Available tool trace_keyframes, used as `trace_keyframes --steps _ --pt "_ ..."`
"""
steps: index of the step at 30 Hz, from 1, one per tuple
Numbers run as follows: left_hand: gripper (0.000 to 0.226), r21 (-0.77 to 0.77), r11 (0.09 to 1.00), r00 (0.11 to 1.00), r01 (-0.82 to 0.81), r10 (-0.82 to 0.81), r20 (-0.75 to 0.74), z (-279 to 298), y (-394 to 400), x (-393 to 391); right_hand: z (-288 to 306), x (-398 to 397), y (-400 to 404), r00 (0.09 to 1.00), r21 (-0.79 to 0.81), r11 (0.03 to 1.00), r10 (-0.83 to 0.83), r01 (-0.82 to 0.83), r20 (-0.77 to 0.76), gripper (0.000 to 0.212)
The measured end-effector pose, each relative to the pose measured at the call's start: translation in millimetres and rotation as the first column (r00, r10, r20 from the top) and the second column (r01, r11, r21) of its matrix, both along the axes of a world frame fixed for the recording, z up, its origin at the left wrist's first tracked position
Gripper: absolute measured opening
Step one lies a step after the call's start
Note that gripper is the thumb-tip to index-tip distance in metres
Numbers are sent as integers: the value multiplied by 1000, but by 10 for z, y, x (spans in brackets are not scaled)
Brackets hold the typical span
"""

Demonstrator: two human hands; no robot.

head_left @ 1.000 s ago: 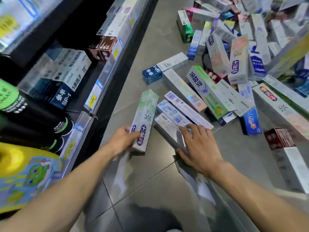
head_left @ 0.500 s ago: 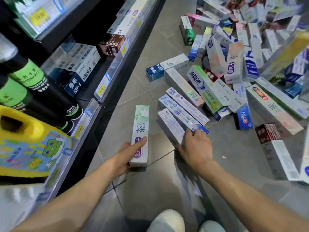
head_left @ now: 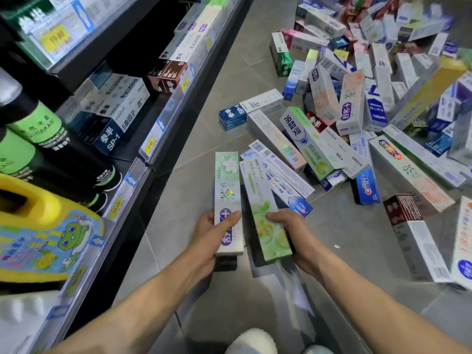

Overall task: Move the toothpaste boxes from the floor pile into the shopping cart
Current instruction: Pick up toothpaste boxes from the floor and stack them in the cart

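A big pile of toothpaste boxes (head_left: pixel 362 103) covers the grey tiled floor at the upper right. My left hand (head_left: pixel 212 233) grips the near end of a pale green and white box (head_left: pixel 227 195), thumb across its top. My right hand (head_left: pixel 288 228) holds a white and green box (head_left: pixel 260 208), lifted off the floor, its far end over two more white boxes (head_left: pixel 283 177) lying beneath. The shopping cart is not in view.
A store shelf (head_left: pixel 153 139) with price tags runs along the left, stocked with boxed toothpaste, black and green bottles (head_left: pixel 51 139) and a yellow jug (head_left: pixel 46 226). A dark red and white box (head_left: pixel 413 236) lies at the right. My white shoes (head_left: pixel 252 341) show at the bottom.
Both hands have drawn back toward me, each lifting a box off the floor. The right hand went from resting on the stack to holding the green box. The camera rose a little.
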State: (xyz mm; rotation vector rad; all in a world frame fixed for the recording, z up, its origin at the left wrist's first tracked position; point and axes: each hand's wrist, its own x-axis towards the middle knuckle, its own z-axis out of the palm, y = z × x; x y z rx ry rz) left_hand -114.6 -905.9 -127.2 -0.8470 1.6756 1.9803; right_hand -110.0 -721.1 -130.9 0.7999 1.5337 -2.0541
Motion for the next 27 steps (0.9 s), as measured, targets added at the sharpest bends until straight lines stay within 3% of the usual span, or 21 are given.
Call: trace_keyframes --steps 2,4,6,9,13,17,21,27 --pt "50 22 1000 999 -12 13 -49 75 124 -60 49 -85 -50 995 -87 992 -97 95 -13 61" --pt "51 45 999 997 16 -12 -78 183 233 -127 142 -163 -84 988 -49 990 -136 132 -71 75" --pt "58 57 996 993 66 -59 -107 309 320 -210 280 -242 -51 976 17 987 -155 160 -153 63" --pt "54 49 996 987 80 -72 -147 613 476 -303 655 -339 65 959 51 982 -163 179 -230 25" --pt "50 78 994 987 78 -66 -144 1295 700 -315 1399 -326 277 939 43 971 -216 236 -269 31" --pt "50 99 981 973 168 -149 -177 2407 894 -274 2460 -165 451 939 66 971 -205 231 -278 54" --pt "67 106 961 951 257 -231 -208 3843 1157 -216 3850 67 687 917 155 937 -257 314 -305 58" --pt "63 164 893 883 418 -358 -304 6094 1662 -24 6101 432 1203 874 150 894 -358 422 -329 54"
